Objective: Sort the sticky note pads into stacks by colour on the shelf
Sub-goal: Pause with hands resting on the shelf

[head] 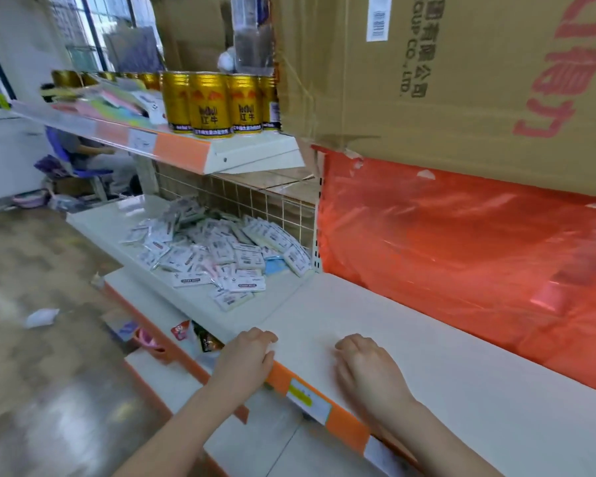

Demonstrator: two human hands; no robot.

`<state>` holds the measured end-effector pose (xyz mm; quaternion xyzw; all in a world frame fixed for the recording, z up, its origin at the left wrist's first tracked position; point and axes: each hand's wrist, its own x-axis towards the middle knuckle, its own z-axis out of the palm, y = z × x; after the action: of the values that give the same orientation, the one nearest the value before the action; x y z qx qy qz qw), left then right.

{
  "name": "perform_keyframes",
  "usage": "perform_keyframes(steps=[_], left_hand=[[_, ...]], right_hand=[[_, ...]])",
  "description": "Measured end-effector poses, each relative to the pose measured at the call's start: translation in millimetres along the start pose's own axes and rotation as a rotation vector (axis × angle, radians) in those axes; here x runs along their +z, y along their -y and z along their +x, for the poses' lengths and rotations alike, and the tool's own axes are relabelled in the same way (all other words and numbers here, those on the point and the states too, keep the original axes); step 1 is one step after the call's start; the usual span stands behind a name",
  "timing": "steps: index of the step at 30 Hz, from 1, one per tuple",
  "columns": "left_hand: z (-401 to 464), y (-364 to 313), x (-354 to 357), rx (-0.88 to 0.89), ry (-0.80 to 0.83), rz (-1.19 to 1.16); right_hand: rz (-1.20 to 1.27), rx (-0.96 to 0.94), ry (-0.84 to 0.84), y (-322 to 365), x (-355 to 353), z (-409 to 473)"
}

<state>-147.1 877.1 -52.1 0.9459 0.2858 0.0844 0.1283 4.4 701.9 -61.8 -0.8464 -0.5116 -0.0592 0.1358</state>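
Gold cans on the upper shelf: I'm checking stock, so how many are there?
3 gold cans show full fronts. A fourth is partly hidden by the carton; blurred ones run back left, uncountable.

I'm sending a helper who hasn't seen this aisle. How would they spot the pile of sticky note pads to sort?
Find the gold drink cans on the upper shelf. On the white shelf directly below them, against the tiled back wall, lies the pile of sticky note pads. It is the only loose heap of small white-labelled packets there, left of the orange plastic sheet.

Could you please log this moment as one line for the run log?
left hand: on shelf edge, empty | right hand: on shelf, empty | pads: unsorted pile, untouched | stage: sorting not begun
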Motion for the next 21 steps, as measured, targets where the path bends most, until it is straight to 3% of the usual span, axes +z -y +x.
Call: perform_keyframes(steps=[15,21], left_hand=[[46.6,78.5,-23.7,-0.147,-0.07,0.106],[77.7,100.7,-33.0,-0.169,-0.123,0.139]], right_hand=[[0.059,-0.224,0.137,46.7,34.3,124.1],[0.181,-0.234,0.142,60.7,47.4,176.6]])
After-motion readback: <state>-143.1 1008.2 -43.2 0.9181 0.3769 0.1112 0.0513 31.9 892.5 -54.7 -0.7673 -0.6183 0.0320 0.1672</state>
